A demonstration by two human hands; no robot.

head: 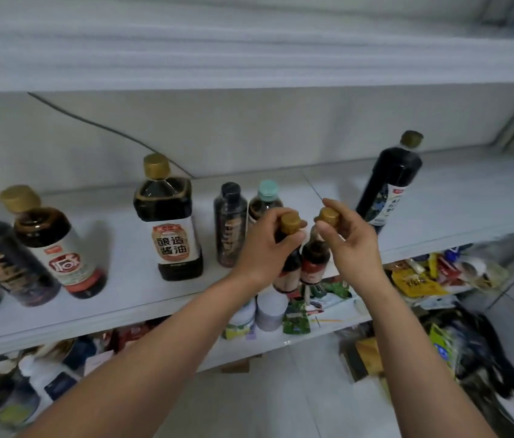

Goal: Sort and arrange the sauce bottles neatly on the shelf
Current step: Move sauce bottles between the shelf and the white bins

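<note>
Two small dark sauce bottles with gold caps stand side by side at the front edge of the white shelf [129,289]. My left hand [265,248] grips the neck of the left small bottle [290,270]. My right hand [350,245] pinches the cap of the right small bottle [314,260]. Behind them stand a black-capped bottle [229,222] and a teal-capped bottle [266,197]. A square soy sauce bottle [170,222] stands left of centre. A tall dark bottle [391,181] stands at the right. A round white-labelled bottle [56,241] and a dark bottle [3,260] stand at the left.
A lower shelf [328,330] holds white tubs, green packets and yellow snack packs. Boxes and dark bags lie on the floor at the right. A grey cable [97,124] runs along the back wall. Another shelf board [249,52] lies overhead.
</note>
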